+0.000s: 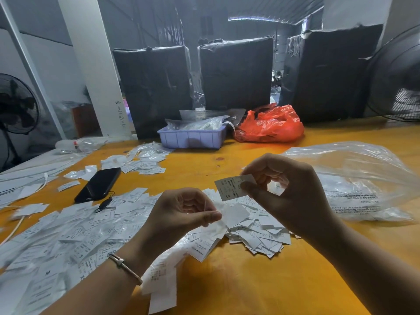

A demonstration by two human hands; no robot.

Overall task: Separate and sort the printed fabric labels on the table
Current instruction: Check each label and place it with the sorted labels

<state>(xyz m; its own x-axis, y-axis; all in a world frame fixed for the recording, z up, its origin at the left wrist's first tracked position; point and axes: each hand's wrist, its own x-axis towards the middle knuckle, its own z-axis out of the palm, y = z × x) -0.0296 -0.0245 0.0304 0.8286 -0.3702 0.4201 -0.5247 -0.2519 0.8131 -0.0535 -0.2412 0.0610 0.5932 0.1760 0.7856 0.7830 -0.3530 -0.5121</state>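
My right hand (284, 185) pinches a single white label (229, 188) printed with an "S", held up above the table. My left hand (181, 210) grips a bunch of white labels (211, 233) that hang down from its fingers. Under both hands lies a small heap of labels (261, 235) on the yellow table (250, 280). A much wider spread of loose labels (68, 235) with S, M and X marks covers the table's left side. More labels (145, 160) lie farther back.
A black phone (98, 184) lies among the labels at left. A clear plastic bag (354, 180) sits to the right. A lilac tray (193, 137) and a red bag (270, 125) stand behind, before black wrapped bales (236, 73). Fans stand at both sides.
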